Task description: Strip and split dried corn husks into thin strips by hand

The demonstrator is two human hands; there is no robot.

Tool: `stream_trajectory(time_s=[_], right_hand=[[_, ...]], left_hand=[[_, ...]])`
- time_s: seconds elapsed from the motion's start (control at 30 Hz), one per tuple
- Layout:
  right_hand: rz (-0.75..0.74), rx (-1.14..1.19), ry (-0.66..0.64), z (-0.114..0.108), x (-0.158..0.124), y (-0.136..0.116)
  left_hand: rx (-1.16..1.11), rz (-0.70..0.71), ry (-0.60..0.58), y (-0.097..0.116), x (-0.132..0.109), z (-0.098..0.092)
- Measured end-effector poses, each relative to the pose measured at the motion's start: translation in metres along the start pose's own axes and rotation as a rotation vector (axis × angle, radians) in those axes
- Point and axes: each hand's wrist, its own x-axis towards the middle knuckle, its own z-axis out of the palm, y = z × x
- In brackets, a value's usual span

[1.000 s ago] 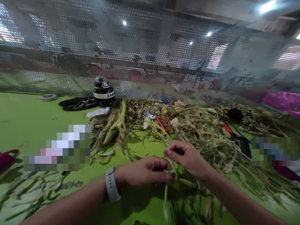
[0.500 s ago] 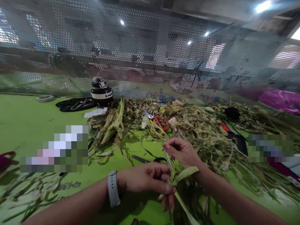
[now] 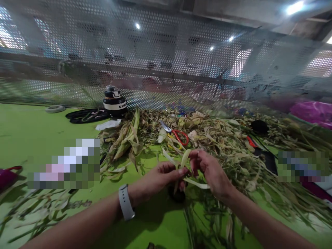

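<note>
Pale green leaf strips [image 3: 185,159], crossed and folded together, are pinched between the thumb and fingers of my left hand [image 3: 166,178], which wears a white watch band [image 3: 126,202]. My right hand [image 3: 211,171] is beside them, fingers curled against the upper strip; the exact contact is partly hidden. Another strip end [image 3: 198,183] points right, below my right fingers. Under my left hand shows a dark object [image 3: 177,195], mostly covered. Beyond both hands, scissors with red handles [image 3: 180,137] lie on the dried leaves, next to a yellow-handled tool [image 3: 174,145].
A heap of dried leaves and stalks [image 3: 223,138] spreads across the green table [image 3: 85,204]. At the back stand a black bottle [image 3: 115,103], a black cord bundle [image 3: 86,116] and a perforated screen [image 3: 155,76]. A purple bag [image 3: 312,112] is at far right.
The leaf strips have been turned and raised, with ends now pointing up and right. My left hand has moved up slightly; my right hand's fingers have come down closer to it.
</note>
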Motion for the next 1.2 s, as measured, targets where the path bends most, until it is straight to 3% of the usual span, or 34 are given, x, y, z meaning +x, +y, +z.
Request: stream_trajectory(time_s=[0.13, 0.33, 0.47, 0.6, 0.67, 0.8, 0.97, 1.2], right_hand=[[0.078, -0.127, 0.004, 0.004, 0.001, 0.003], [0.018, -0.165, 0.133, 0.003, 0.004, 0.007], [0.039, -0.112, 0.187, -0.001, 0.008, 0.006], [0.087, -0.004, 0.300, -0.005, 0.009, 0.008], [0.141, -0.003, 0.183, -0.004, 0.006, 0.011], [0.209, -0.070, -0.204, 0.007, -0.003, 0.013], [0.204, -0.093, -0.174, 0.015, -0.006, 0.012], [0.248, -0.144, -0.384, 0.013, -0.008, 0.012]], left_hand=[[0.027, 0.015, -0.051, -0.008, 0.003, -0.001], [0.084, 0.013, -0.099, -0.008, 0.003, -0.001], [0.035, 0.037, 0.002, -0.005, 0.003, 0.001], [-0.077, 0.162, 0.135, -0.002, 0.005, -0.001], [-0.076, 0.238, 0.194, -0.001, 0.007, -0.002], [-0.016, 0.289, 0.259, 0.000, 0.008, -0.001], [-0.042, 0.269, 0.248, 0.004, 0.007, 0.000], [-0.088, 0.219, 0.345, 0.016, 0.004, -0.009]])
